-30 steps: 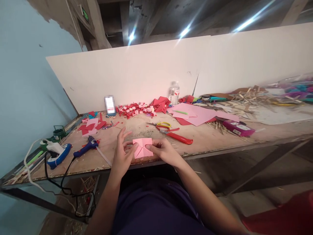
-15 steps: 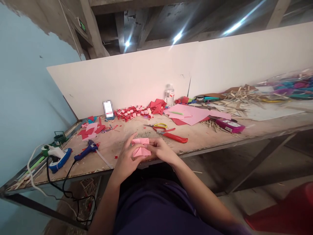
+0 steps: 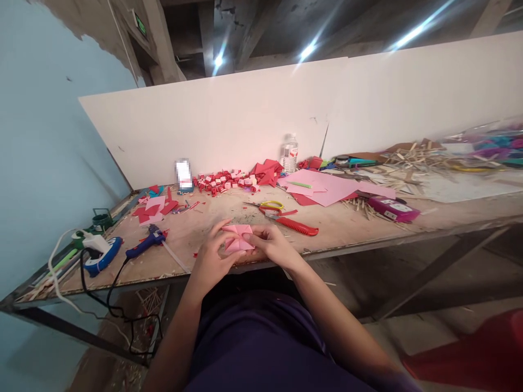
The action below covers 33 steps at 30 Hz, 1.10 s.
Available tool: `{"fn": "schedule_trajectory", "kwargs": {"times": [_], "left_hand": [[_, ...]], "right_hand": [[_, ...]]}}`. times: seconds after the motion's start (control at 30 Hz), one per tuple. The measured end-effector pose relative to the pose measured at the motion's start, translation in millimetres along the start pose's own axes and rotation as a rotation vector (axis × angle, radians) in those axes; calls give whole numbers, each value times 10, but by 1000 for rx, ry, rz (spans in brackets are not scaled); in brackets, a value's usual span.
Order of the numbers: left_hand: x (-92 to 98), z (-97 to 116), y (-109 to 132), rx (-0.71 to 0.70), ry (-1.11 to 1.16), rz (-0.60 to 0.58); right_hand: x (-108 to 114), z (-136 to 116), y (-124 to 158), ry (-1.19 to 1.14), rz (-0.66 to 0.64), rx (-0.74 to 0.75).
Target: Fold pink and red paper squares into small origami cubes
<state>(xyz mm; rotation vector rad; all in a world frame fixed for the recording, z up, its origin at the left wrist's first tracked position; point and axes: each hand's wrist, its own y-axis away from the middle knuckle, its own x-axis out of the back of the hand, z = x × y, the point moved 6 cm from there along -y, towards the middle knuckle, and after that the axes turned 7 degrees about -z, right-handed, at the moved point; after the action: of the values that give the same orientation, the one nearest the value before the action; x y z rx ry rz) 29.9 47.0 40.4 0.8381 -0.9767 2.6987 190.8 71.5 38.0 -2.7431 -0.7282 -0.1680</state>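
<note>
Fingers of the left hand (image 3: 209, 258) cover the nine o'clock side of the folded pink paper (image 3: 239, 245), and the right hand (image 3: 275, 249) hides part of its three o'clock side, so full outline and long axis cannot be made out. Its creased flaps narrow towards the middle; one edge faces the wearer at six o'clock. Both hands pinch it at the near edge of the workbench (image 3: 220, 209). From the paper, the glue gun (image 3: 144, 245) lies at nine o'clock, the yellow-handled scissors (image 3: 272, 206) between one and two.
</note>
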Motion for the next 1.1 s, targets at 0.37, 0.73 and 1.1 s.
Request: {"fn": "schedule_trajectory", "kwargs": {"times": [0.37,0.73,1.1], "left_hand": [[-4,-26,-8,-14,-17,15],[-12,-96,-6,-15,25,15],[-14,-85,-17,40,90,-31]], "right_hand": [[23,-10,1,17,39,62],[56,-42,2,-45,108,57],[58,-12,-12,-44,109,56]]}}
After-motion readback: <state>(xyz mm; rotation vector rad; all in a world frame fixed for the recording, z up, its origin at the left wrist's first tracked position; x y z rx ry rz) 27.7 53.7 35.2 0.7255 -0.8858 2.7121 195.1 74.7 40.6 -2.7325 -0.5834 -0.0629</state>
